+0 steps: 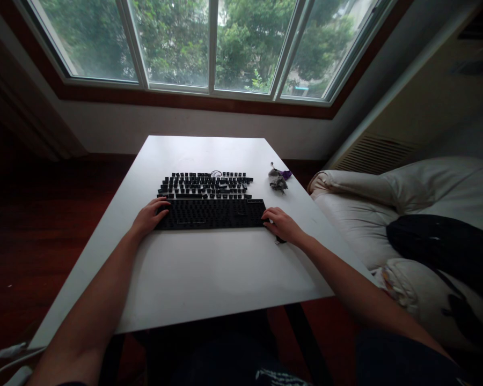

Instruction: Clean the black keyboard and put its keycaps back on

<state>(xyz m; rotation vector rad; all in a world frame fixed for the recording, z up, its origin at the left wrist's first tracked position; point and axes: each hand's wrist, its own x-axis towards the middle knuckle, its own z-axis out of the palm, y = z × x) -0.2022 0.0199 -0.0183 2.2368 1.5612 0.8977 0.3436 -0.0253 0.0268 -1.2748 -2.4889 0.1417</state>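
A black keyboard base (pixel 213 214), its keycaps off, lies flat across the white table. My left hand (pixel 151 214) grips its left end, thumb and fingers on the edge. At the opposite end my right hand (pixel 280 222) holds the right edge with its fingers. Just beyond the base, loose black keycaps (pixel 203 185) are laid out in rows that follow a keyboard layout. A small dark object (pixel 280 240) is partly hidden beneath my right hand; its kind cannot be made out.
A crumpled grey and purple cloth (pixel 278 179) lies on the white table (pixel 209 279) at the far right. Behind the keycaps is a thin coiled wire (pixel 216 173). A pale sofa (pixel 346 214) with a black bag (pixel 443 252) stands to the right, below a window wall.
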